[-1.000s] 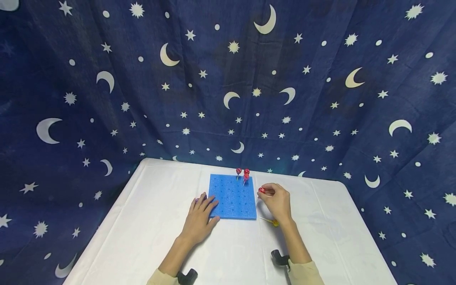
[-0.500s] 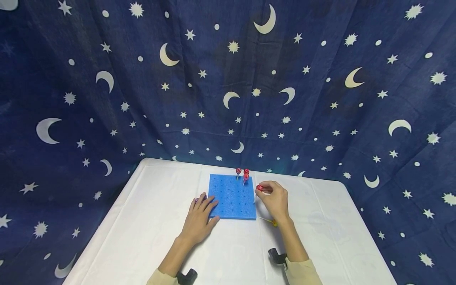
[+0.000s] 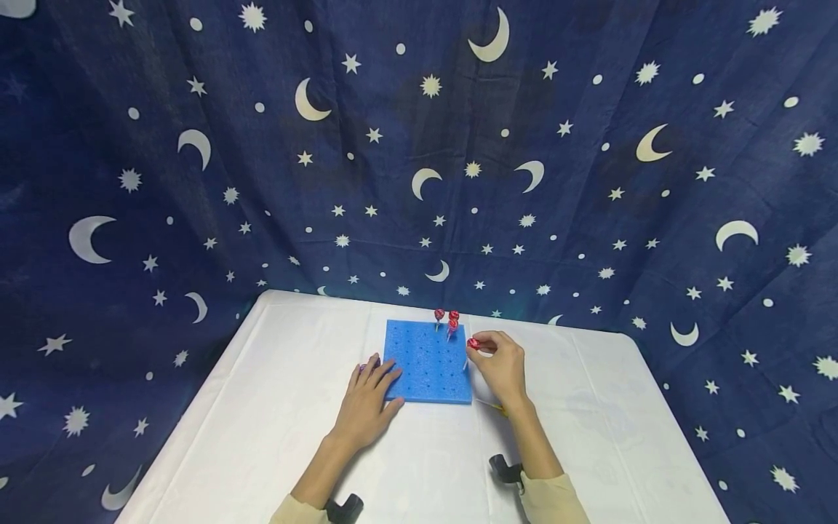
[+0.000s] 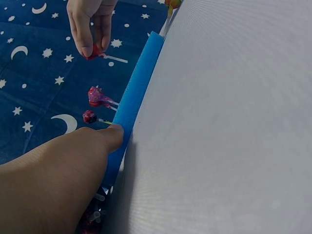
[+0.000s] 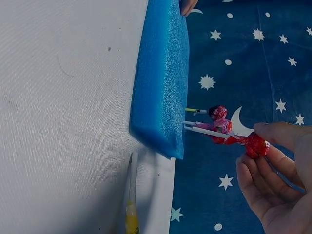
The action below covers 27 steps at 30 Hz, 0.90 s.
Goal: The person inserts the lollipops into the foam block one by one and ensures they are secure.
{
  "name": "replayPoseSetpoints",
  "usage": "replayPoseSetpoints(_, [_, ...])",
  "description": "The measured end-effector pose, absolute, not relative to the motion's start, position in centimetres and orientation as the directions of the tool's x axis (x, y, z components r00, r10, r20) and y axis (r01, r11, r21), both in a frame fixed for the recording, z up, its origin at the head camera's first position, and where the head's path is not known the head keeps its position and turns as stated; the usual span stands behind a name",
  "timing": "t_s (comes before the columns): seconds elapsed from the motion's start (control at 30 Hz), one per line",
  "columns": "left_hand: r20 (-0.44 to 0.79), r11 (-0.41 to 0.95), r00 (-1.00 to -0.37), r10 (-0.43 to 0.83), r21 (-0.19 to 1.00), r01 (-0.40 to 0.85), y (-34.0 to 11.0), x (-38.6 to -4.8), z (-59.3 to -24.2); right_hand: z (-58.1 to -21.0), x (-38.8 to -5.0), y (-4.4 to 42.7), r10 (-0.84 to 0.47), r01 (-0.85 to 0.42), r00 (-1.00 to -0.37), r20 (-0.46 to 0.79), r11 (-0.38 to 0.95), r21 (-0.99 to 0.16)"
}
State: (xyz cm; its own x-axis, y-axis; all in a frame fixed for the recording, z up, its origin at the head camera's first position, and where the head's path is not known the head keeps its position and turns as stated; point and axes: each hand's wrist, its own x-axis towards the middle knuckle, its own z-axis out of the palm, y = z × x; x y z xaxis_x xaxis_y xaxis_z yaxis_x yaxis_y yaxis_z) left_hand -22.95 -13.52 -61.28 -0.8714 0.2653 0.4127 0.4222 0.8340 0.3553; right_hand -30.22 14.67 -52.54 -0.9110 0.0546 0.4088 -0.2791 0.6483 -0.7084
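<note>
- While the right hand (image 3: 500, 367) pinches the red lollipop (image 3: 473, 343) by its wrapped head, thumb opposed to fingertips, the stick (image 5: 211, 131) slants down near the right edge of the blue foam block (image 3: 419, 382); tip contact cannot be confirmed.
- Left hand (image 3: 363, 409): fingers spread apart on the block's left edge, thumb on its near side.
- Risk: tip skids off the foam. Probable cause: tilted stick, gripped far from its tip.
- Risk: stick bends. Probable cause: pressing off-axis.
- Risk: block slides or turns. Probable cause: side force from the right with too light a left-hand hold.
- Risk: three standing lollipops (image 3: 453, 326) get knocked. Probable cause: fingers working close beside them.
- Risk: yellow lollipop (image 5: 131, 217), lying on the table (image 3: 589, 437) near the block's right corner, rolls. Probable cause: a lowered right wrist.
</note>
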Motion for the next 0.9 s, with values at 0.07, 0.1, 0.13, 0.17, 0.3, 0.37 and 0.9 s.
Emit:
replayPoseSetpoints(0.07, [0.412,0.835,-0.872,0.266,0.354,0.422,-13.5,-22.9,-61.3,-52.6,-30.3,14.6,0.051,-0.285,-0.909,0.413,0.646,-0.708])
replayPoseSetpoints(0.1, [0.412,0.836,-0.871,0.266,0.352,0.422,-13.6,-23.0,-61.3,-52.6,-30.3,14.5,0.048,-0.289,-0.909,0.415,0.646,-0.707])
replayPoseSetpoints(0.13, [0.413,0.836,-0.871,0.266,0.352,0.422,-13.6,-23.0,-61.3,-52.6,-30.3,14.5,0.044,-0.296,-0.907,0.420,0.642,-0.707])
replayPoseSetpoints(0.17, [0.413,0.836,-0.871,0.266,0.351,0.422,-13.6,-23.0,-61.3,-52.6,-30.3,14.4,0.042,-0.302,-0.904,0.425,0.640,-0.707])
replayPoseSetpoints(0.3, [0.408,0.837,-0.874,0.264,0.353,0.418,-13.6,-23.0,-61.4,-52.6,-30.5,14.2,0.036,-0.313,-0.900,0.434,0.639,-0.703])
replayPoseSetpoints(0.37, [0.401,0.839,-0.877,0.264,0.353,0.413,-13.6,-23.0,-61.5,-52.6,-30.5,14.1,0.037,-0.310,-0.901,0.433,0.642,-0.701])
replayPoseSetpoints(0.9, [0.398,0.843,-0.878,0.267,0.346,0.413,-13.5,-23.0,-61.3,-52.5,-30.9,13.3,0.015,-0.346,-0.890,0.455,0.628,-0.697])
